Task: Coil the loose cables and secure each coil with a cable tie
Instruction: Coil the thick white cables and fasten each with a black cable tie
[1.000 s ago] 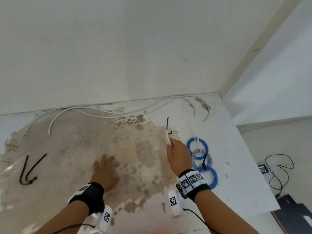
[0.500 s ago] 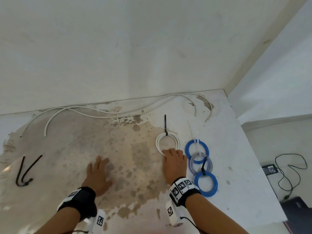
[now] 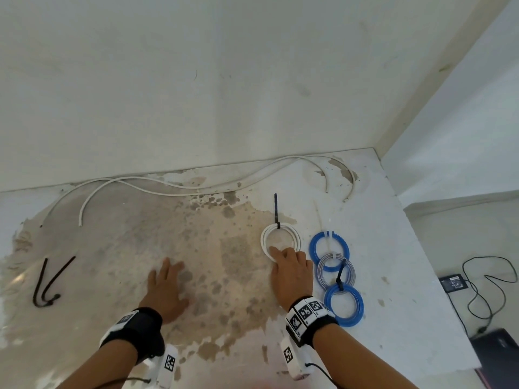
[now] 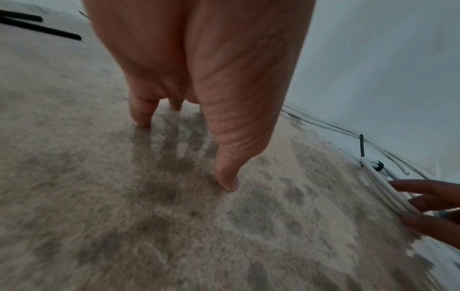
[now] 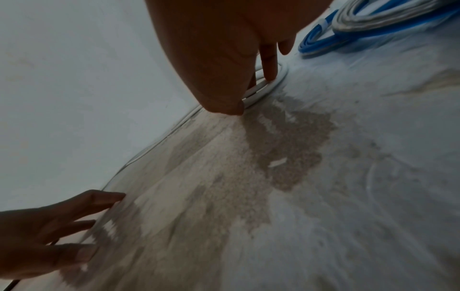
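Observation:
A white cable coil [image 3: 264, 237] bound by a black cable tie [image 3: 276, 209] lies flat on the stained table [image 3: 126, 248]. My right hand [image 3: 290, 272] rests its straight fingers on the coil's near rim. The right wrist view shows those fingertips [image 5: 270, 72] pressing on the white coil [image 5: 259, 90]. My left hand [image 3: 165, 287] lies flat and open on the table, holding nothing, its fingers [image 4: 225, 157] spread on the surface. Two loose white cables [image 3: 174, 189] run uncoiled along the wall. Two spare black cable ties [image 3: 46, 282] lie at far left.
Right of my right hand lie three tied coils in a row: a blue coil [image 3: 330, 245], a grey coil [image 3: 336, 272] and another blue coil [image 3: 344, 306]. The table's right edge drops to a floor with a black adapter [image 3: 455, 283] and its cord.
A second ago my right hand held the white coil up off the table. It has laid the coil flat and now rests its fingers on the rim. The left hand stayed flat.

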The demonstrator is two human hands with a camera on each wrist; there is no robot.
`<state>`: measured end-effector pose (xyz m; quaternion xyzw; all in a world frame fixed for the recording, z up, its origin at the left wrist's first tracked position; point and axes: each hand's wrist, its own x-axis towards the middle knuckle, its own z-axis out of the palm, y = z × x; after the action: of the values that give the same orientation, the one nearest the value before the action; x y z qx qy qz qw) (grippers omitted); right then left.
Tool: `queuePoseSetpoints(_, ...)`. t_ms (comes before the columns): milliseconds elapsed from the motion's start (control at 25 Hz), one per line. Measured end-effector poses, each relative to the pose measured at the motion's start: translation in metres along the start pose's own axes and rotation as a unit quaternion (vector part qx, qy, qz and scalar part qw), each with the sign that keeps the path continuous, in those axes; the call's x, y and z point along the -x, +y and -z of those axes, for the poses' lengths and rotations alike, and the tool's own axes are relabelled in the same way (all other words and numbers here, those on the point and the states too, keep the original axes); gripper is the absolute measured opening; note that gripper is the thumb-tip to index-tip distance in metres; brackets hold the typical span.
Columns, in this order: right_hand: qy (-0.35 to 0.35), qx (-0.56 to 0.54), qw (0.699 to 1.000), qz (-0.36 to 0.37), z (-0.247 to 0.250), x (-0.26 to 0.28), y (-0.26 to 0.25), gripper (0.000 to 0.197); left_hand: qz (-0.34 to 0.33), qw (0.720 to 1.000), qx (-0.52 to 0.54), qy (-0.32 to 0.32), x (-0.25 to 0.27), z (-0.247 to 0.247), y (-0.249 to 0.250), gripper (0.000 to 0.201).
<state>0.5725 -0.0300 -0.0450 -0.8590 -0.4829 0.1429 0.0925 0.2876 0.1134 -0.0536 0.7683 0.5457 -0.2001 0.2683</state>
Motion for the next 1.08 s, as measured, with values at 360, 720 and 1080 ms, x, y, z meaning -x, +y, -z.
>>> queuePoseSetpoints(360,-0.005,-0.002,1.0,-0.009,0.003,0.002,-0.003,0.04,0.006,0.999,0.029,-0.013,0.02,0.014,0.02,0.092)
queuePoseSetpoints(720,-0.132,-0.101,0.971,0.171,0.036,-0.07,-0.104,0.021,-0.052,0.989,0.135,0.033,0.008,0.063,0.004,0.03)
queuePoseSetpoints(1080,-0.141,-0.029,0.977,0.158,0.002,-0.182,-0.275,0.026,-0.051,0.969,0.24,0.038,-0.041,0.133,-0.073,0.015)
